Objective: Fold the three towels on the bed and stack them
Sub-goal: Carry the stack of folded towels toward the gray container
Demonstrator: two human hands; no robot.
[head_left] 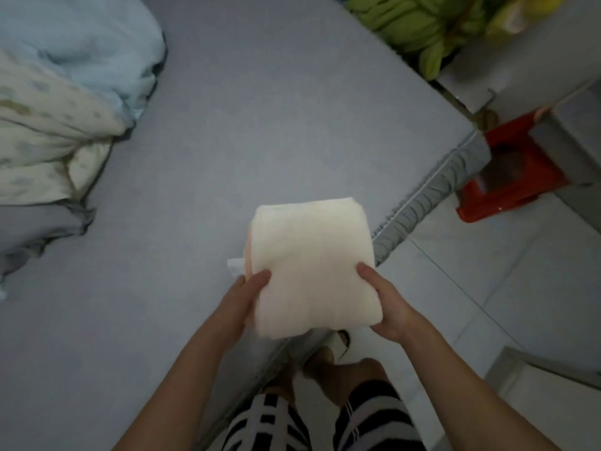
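Observation:
A stack of folded towels (309, 262) is held over the near right corner of the grey bed (227, 141). The top towel is cream white. Under it, at the left side, a pale pink layer (248, 255) and a white corner (234, 265) peek out. My left hand (242, 297) grips the stack's near left edge with the thumb on top. My right hand (387, 301) grips the near right edge the same way. The fingers under the stack are hidden.
A bunched quilt, pale blue and cream with a print (61, 102), lies at the bed's far left. A red plastic stool (510, 170) stands on the tiled floor to the right. Green and yellow bags (432, 24) sit past the bed's far right edge.

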